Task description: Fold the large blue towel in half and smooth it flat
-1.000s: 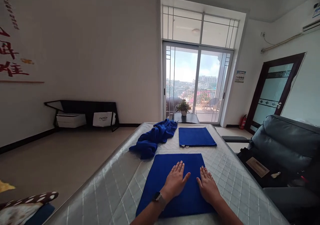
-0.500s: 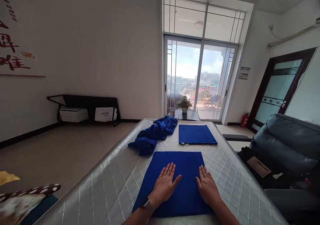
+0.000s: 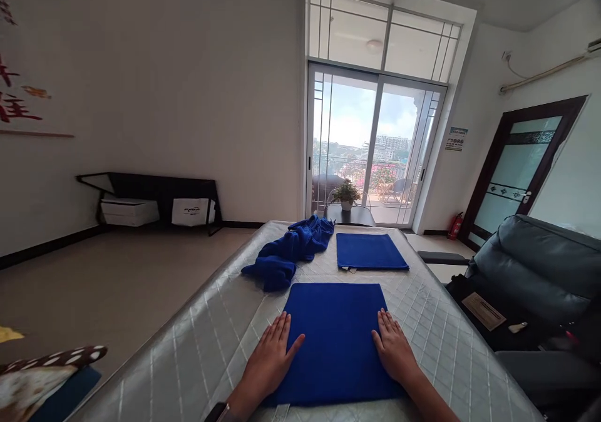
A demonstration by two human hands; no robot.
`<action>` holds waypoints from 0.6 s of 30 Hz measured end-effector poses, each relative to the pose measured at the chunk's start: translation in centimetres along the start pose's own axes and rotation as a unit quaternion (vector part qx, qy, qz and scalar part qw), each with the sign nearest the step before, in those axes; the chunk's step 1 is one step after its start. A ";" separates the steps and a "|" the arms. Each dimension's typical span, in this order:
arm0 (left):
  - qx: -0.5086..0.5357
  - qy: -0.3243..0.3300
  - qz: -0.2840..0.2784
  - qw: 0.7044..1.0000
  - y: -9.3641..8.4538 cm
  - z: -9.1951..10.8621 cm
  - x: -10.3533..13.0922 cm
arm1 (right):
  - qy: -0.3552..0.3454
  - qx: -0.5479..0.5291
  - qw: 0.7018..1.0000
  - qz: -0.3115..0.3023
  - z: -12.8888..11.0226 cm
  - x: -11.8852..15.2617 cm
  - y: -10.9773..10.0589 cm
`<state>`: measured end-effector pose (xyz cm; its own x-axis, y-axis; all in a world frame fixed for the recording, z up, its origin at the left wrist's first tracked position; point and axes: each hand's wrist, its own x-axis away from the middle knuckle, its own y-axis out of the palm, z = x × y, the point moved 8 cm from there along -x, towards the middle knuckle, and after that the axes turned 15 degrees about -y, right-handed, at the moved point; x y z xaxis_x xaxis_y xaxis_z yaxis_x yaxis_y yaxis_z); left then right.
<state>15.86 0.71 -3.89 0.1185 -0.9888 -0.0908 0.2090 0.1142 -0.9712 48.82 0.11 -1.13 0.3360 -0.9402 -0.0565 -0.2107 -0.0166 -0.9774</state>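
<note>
A flat blue cloth (image 3: 338,347) lies in front of me on a table with a silvery quilted cover (image 3: 188,347). My left hand (image 3: 272,356) rests on its left edge, fingers stretched out and thumb apart. On the right edge lies my right hand (image 3: 392,347), also flat and open. A small pale tag (image 3: 282,412) sticks out at the near left edge. Farther back are a folded blue cloth (image 3: 370,251) on the right and a crumpled blue cloth (image 3: 293,252) on the left.
A dark armchair (image 3: 539,272) with things on its seat stands to the right. Behind the table's far end is a potted plant (image 3: 346,195). Patterned fabric (image 3: 47,378) is at the lower left.
My left hand has moved left, from the middle of the near cloth to its left edge. My right hand has barely shifted. The tag at the near edge now shows.
</note>
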 end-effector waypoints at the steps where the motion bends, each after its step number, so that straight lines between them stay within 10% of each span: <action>1: 0.003 0.002 0.004 1.000 0.0 0.0 -0.1 | 0.000 0.001 1.000 0.002 -0.1 0.0 -0.1; 13: 0.016 0.030 0.081 0.996 0.9 -0.9 -0.3 | 0.004 -0.001 0.999 -0.037 -1.5 3.7 -0.6; 18: 0.011 0.070 0.190 0.979 -1.4 2.0 1.4 | 0.007 -0.015 1.000 -0.021 -1.8 5.0 -0.1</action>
<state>17.64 -0.66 -2.22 0.0583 -0.8776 -0.4758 0.1975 0.4773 -0.8563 48.83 -5.17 -0.97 0.3331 -0.9428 -0.0127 -0.2234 -0.0658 -0.9725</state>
